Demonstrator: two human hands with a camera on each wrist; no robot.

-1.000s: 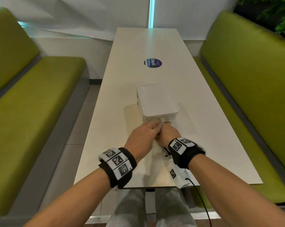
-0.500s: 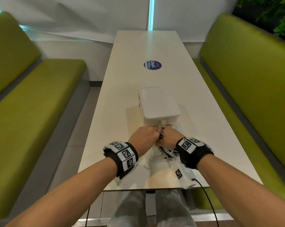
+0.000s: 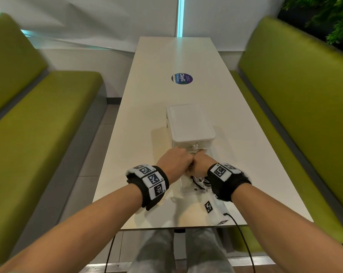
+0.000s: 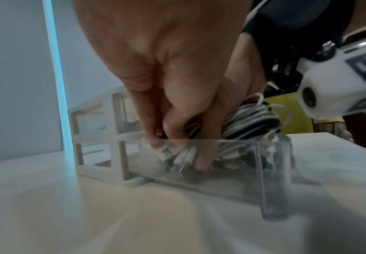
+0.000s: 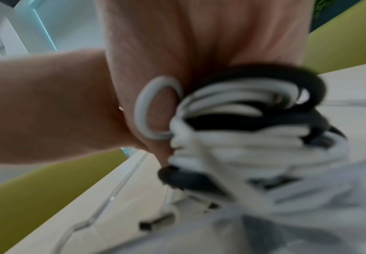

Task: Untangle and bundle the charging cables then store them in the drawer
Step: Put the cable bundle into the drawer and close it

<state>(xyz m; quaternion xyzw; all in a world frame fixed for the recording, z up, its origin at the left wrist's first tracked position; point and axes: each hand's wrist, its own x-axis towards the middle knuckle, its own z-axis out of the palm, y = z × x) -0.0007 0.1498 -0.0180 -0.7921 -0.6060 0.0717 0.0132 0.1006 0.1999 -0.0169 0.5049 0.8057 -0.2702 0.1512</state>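
Both hands [image 3: 192, 164] are clamped on the coiled black-and-white charging cable bundle [image 4: 249, 123], held half inside the clear plastic drawer [image 4: 273, 173]. Light, springy coils; best gripped across the loops, not by the plugs.

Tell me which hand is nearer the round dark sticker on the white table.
Left, narrowly. Left hand and right hand sit together over the clear drawer, well short of the round dark sticker.
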